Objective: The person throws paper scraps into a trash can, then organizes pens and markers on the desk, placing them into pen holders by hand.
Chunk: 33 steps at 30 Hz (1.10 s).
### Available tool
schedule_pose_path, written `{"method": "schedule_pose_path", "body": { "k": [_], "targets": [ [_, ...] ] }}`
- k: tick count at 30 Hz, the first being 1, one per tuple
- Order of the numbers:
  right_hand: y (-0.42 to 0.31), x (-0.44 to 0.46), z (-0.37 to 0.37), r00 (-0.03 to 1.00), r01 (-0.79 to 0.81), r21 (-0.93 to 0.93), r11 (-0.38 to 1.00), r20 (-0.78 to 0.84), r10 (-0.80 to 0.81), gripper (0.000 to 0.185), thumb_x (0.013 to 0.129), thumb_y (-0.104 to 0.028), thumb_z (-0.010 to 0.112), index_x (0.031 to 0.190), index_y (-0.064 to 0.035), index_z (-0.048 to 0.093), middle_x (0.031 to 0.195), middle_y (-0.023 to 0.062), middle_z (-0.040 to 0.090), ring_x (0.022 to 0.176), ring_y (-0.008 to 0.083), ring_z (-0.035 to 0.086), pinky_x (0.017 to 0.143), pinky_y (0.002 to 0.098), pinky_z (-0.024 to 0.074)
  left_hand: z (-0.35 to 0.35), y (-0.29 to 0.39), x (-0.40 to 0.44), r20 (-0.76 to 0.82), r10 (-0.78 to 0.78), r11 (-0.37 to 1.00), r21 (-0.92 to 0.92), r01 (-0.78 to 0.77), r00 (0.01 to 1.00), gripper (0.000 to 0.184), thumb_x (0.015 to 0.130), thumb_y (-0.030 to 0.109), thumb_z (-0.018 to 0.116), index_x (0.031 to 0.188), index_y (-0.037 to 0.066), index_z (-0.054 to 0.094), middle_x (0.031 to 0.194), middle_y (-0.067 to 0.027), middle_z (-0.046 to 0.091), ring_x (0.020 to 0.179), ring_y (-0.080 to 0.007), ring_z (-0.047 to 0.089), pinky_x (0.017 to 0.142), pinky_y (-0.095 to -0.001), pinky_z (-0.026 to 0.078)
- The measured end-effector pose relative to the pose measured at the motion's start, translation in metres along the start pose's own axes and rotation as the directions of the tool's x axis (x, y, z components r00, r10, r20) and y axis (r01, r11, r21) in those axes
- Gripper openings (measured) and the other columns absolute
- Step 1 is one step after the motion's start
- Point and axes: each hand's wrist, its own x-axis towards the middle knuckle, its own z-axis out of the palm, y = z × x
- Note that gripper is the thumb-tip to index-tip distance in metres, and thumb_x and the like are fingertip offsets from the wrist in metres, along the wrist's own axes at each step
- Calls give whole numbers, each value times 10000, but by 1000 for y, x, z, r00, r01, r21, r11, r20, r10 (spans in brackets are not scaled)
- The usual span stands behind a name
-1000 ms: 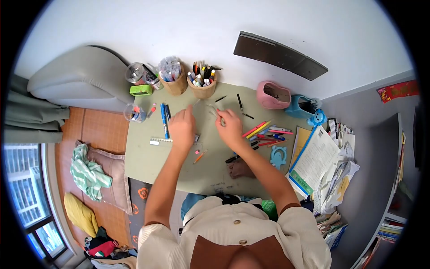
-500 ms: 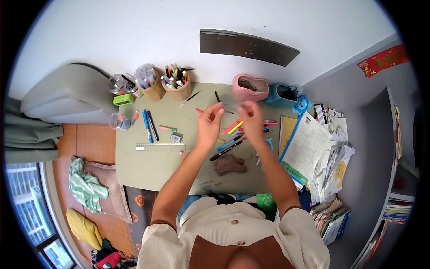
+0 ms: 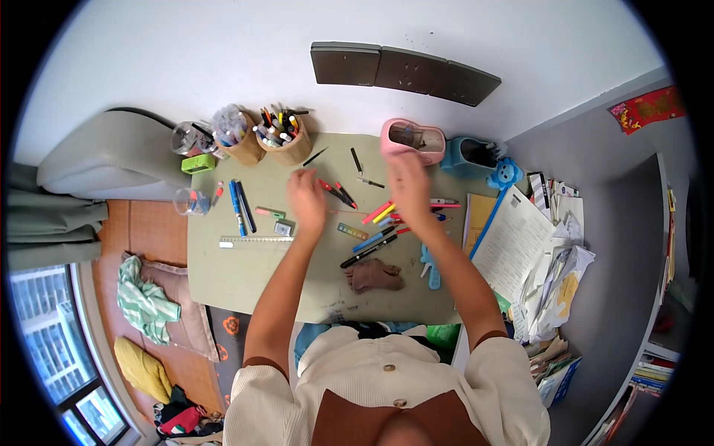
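My left hand (image 3: 307, 201) is over the desk, between a small dark pen-like stick (image 3: 315, 156) and the red-and-black pens (image 3: 339, 194). Its fingers are smeared by motion, so whether they hold anything is unclear. My right hand (image 3: 407, 182) reaches to the front rim of the pink pen holder (image 3: 433, 154); blur hides its fingertips. Below it lies a loose pile with a yellow marker (image 3: 385, 214), pink markers and a blue marker (image 3: 364, 243). Two short dark pen parts (image 3: 356, 160) lie between my hands.
A blue holder (image 3: 462, 165) stands beside the pink one. Two brown cups (image 3: 286, 149) of pens are at the back left. A ruler (image 3: 256, 242), an eraser (image 3: 283, 228), a brown cloth pouch (image 3: 374, 276) and stacked papers (image 3: 513, 234) lie around.
My hands were close together over the pens and have moved apart. The left went left and slightly down; the right moved slightly left, to the pink holder's rim.
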Motion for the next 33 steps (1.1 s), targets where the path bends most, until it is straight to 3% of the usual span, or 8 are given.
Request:
{"method": "schedule_pose_path", "body": {
  "k": [6, 11, 14, 17, 24, 27, 31, 33],
  "targets": [
    [1, -6, 77, 950, -129, -168, 977, 261, 170, 137, 825, -122, 667, 930, -60, 602, 921, 128, 573, 901, 333, 602, 745, 431, 513, 3, -22, 17, 11, 25, 955, 294, -27, 1000, 280, 792, 55, 654, 1070, 74, 654, 1033, -99, 613, 951, -320, 572, 816, -429, 453],
    [8, -1, 91, 920, -191, -211, 958, 301, 250, 147, 816, -126, 675, 921, -55, 601, 892, 141, 579, 901, 340, 605, 746, 441, 512, -1, -37, 7, 167, -18, 950, 310, -35, 986, 283, 791, 76, 660, 1073, 93, 644, 964, -86, 610, 915, -315, 580, 795, -427, 443],
    [7, -14, 78, 930, -242, -105, 965, 259, 262, 138, 820, -116, 668, 931, -52, 617, 875, 147, 584, 879, 344, 607, 733, 441, 507, -8, -31, -7, 264, -78, 926, 377, -29, 961, 298, 809, 108, 628, 1107, 96, 626, 1102, -100, 595, 1016, -298, 561, 851, -427, 435],
    [3, -31, 63, 930, -324, 64, 944, 207, 305, 168, 821, -99, 666, 974, -37, 635, 882, 152, 592, 861, 353, 602, 725, 439, 495, -19, -2, -10, 287, 389, 829, 307, -468, 876, 261, 820, 111, 589, 1078, 88, 622, 1248, -127, 545, 1141, -285, 518, 920, -433, 418],
    [-13, -47, 45, 926, -306, 232, 923, 296, 233, 216, 839, -53, 671, 1050, -19, 639, 934, 131, 615, 798, 315, 612, 700, 396, 494, -6, 11, -7, 482, 430, 731, 311, -608, 763, 283, 819, 117, 563, 1095, 60, 571, 1235, -106, 551, 1206, -274, 494, 981, -411, 415],
    [-17, -41, 33, 976, -171, 169, 971, 166, 143, 194, 843, -40, 666, 1035, -22, 650, 965, 123, 632, 826, 297, 617, 710, 384, 501, -18, 33, -3, 569, 472, 817, 5, -577, 673, 258, 819, 118, 565, 1071, 59, 559, 1168, -107, 576, 1120, -280, 563, 913, -360, 478],
    [-21, 0, -14, 999, -43, 126, 991, -7, 44, 188, 819, -53, 681, 1002, -19, 652, 945, 120, 637, 872, 309, 601, 749, 387, 497, -13, 80, 13, 88, 493, 837, -318, -445, 866, 312, 860, 36, 615, 1159, 25, 527, 1188, -156, 579, 1022, -360, 588, 835, -383, 512],
    [-10, 22, -32, 982, -98, 156, 983, -147, 121, 183, 813, -80, 696, 979, -20, 646, 916, 116, 636, 872, 321, 596, 748, 399, 491, -12, 106, 29, 48, 385, 870, -352, -345, 922, 381, 858, 18, 652, 1215, 20, 517, 1203, -160, 585, 1032, -331, 600, 849, -378, 510]
  ]
}}
